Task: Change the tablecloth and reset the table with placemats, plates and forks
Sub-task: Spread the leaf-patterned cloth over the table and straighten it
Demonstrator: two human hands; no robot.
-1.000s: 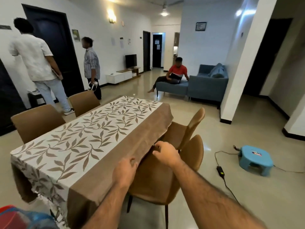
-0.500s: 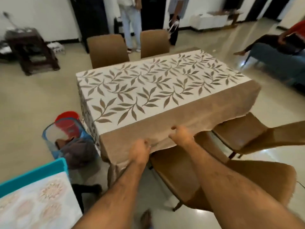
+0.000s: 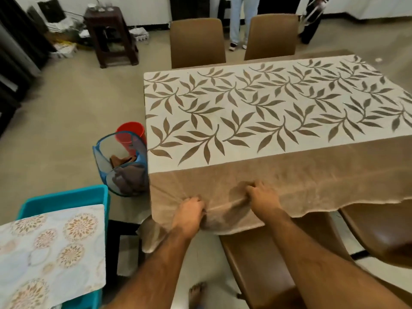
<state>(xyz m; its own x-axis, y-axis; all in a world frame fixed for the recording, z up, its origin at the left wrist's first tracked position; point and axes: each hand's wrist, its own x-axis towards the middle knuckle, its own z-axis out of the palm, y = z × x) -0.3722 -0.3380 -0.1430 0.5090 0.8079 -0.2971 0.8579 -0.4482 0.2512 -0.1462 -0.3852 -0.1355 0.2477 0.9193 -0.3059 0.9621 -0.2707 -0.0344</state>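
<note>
beige tiled floor surrounds a dining table covered by one leaf-print tablecloth [image 3: 256,112] with a plain brown border along its near edge. all places below are given relative to this tablecloth.

grip state: the left hand [image 3: 189,211] is closed on a bunch of the brown border at the near edge, close to the near-left corner. the right hand [image 3: 262,195] is closed on the same border just beside it, further along the edge. fabric creases radiate from both grips.

counts: four brown chairs, two at the far side [image 3: 197,42] [image 3: 270,37] and two at the near side [image 3: 267,264] [image 3: 379,233]. one blue mesh hamper [image 3: 121,168] stands against the left side and holds crumpled cloth. one red bucket [image 3: 130,136] stands behind the hamper. one teal bin [image 3: 64,198] sits left of the near corner, with one folded floral cloth [image 3: 49,246] on it. no plates, forks or placemats can be identified as such.

hazards, as a judgement:
- both grips sit near one corner, so a pull would likely drag the cloth askew and bunch the far right end.
- the overhang drapes onto the near chairs and may snag on a seat or backrest.
- a bare foot [image 3: 197,292] is below the near edge; trailing fabric could tangle with it.
</note>
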